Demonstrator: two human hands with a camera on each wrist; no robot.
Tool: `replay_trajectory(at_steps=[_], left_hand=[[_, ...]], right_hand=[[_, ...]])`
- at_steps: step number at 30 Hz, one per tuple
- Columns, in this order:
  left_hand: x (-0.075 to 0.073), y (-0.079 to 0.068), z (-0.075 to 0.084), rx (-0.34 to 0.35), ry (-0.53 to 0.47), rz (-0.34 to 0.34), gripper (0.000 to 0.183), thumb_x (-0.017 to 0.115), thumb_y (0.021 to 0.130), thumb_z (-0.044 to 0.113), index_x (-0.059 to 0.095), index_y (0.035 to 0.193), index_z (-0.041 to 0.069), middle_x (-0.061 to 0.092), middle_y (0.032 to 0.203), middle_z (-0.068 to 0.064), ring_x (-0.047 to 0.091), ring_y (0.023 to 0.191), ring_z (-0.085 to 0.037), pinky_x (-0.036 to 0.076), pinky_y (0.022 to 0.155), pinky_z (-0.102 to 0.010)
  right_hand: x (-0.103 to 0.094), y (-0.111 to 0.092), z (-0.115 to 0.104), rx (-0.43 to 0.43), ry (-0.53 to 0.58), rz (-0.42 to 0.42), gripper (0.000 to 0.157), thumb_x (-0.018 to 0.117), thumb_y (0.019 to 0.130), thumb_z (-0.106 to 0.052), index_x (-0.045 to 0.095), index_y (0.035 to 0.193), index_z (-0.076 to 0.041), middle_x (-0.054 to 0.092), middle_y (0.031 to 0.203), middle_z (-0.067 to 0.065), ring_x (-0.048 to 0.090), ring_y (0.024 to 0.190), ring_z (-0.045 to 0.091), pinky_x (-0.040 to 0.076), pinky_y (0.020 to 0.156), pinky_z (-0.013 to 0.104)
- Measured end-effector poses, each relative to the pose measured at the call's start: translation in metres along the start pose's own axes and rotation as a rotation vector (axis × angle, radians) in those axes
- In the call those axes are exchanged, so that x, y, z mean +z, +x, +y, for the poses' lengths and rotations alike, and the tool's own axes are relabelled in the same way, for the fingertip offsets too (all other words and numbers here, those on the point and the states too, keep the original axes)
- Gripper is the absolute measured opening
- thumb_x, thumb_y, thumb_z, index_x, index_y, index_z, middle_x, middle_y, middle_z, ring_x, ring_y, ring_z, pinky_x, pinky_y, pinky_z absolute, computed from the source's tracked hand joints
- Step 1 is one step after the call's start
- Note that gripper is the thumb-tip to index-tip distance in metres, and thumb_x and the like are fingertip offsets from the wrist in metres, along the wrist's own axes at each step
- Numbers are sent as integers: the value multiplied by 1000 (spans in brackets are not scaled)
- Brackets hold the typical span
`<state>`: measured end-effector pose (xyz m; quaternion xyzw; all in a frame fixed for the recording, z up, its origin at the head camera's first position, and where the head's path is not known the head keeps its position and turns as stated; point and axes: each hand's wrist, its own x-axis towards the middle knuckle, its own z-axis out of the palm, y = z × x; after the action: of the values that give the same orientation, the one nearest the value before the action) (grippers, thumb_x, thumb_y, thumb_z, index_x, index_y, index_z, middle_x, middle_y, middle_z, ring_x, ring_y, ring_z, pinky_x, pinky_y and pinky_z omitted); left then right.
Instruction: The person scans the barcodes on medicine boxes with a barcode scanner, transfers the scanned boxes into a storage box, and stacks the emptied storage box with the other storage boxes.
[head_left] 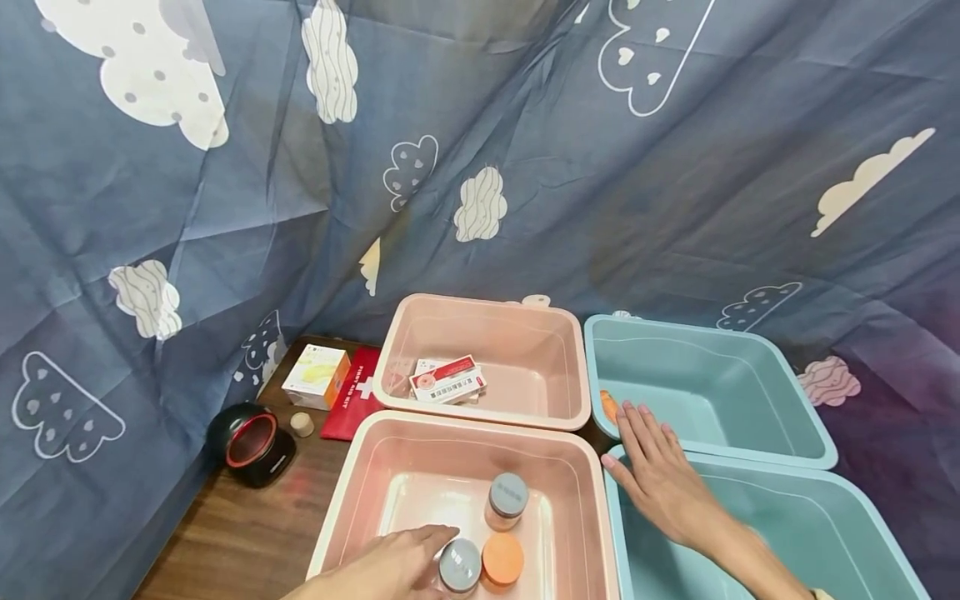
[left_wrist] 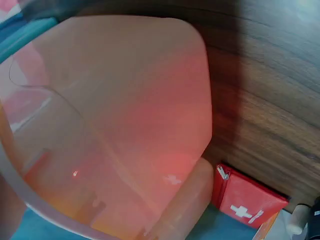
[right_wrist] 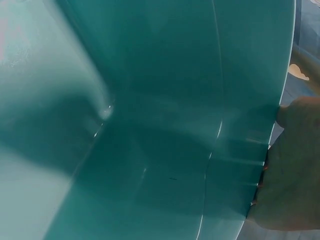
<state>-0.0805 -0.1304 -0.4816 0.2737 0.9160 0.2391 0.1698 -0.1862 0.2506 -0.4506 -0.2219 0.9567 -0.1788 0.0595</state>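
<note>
My left hand [head_left: 393, 560] reaches into the near pink bin [head_left: 360, 467], beside a grey-lidded jar [head_left: 459, 565]. Its index finger extends behind that lid; the thumb side is cut off by the frame edge, and whether it grips the jar is unclear. Next to this jar stands an orange-lidded jar [head_left: 502, 558], with another grey-lidded jar [head_left: 507, 496] behind. My right hand [head_left: 660, 479] stretches its fingers over the near blue bin's rim [head_left: 617, 533], towards the far blue bin [head_left: 705, 329]. Just beyond the fingertips, a small orange object [head_left: 609, 406] shows in the far blue bin, partly hidden.
The far pink bin [head_left: 540, 367] holds small medicine boxes [head_left: 450, 381]. Left of it lie a red first aid pouch [head_left: 352, 396], a white-and-orange box [head_left: 317, 377], a small pale cap [head_left: 302, 424] and a black, red-ringed device [head_left: 253, 443] on the wooden table [head_left: 240, 529]. Patterned cloth [head_left: 525, 167] hangs behind.
</note>
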Motion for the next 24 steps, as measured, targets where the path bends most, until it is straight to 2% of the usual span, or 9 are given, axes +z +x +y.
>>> replay_trajectory(at_steps=[2,4,7,10,13,14,17,19,24], left_hand=[[5,2,1,19,24,19,59,87,95,33,67,142,4,72,137,-6,71,119,-11,61,101,-34],[8,4,1,58,88,37,58,87,95,33,68,141,5,72,137,-5,71,119,-12,61,99,-32],[13,7,2,103,133,51,51,89,94,33,70,135,10,72,130,0,70,111,-9,60,93,-28],[15,5,2,104,147,81,45,91,91,29,70,127,11,72,127,-1,70,111,-11,60,94,-29],[11,0,3,47,112,141,47,93,87,30,72,125,11,73,133,-4,71,120,-16,60,101,-33],[8,-2,3,27,88,168,51,93,85,28,72,127,10,73,135,-7,71,123,-18,59,103,-35],[-8,-9,5,-40,-16,247,59,95,82,24,71,134,8,74,135,-7,71,123,-20,59,104,-37],[-23,-14,5,-44,-86,311,60,94,82,19,69,136,7,74,132,-6,70,119,-20,59,102,-39],[-63,-24,5,-42,-199,450,53,90,88,17,68,136,14,73,130,1,68,116,-19,59,105,-46]], right_hand=[[1,0,-1,-4,-2,4,80,49,117,-45,22,171,8,11,181,28,9,167,53,7,133,68],[3,0,-3,-7,-2,5,80,49,117,-45,22,171,8,12,181,28,9,167,53,8,132,69],[5,-1,-5,-10,3,-1,80,49,117,-44,22,170,9,12,181,29,9,167,53,8,132,69],[8,-3,-6,-9,16,-10,80,49,117,-44,22,170,9,11,181,29,9,167,54,9,132,70],[11,-4,-5,-8,19,-4,79,50,117,-43,23,170,9,12,180,30,10,166,54,11,131,71],[14,-4,-3,-9,18,-3,79,49,117,-44,21,171,8,12,181,30,9,167,53,5,133,67],[18,-4,2,-28,5,20,79,48,118,-43,20,171,8,14,180,30,8,167,52,-2,135,62],[18,-3,6,-35,-3,38,79,48,118,-43,20,171,8,15,180,30,7,168,51,-5,136,60],[7,3,3,-17,-14,15,80,48,117,-44,21,170,9,12,180,31,8,167,53,5,133,68]])
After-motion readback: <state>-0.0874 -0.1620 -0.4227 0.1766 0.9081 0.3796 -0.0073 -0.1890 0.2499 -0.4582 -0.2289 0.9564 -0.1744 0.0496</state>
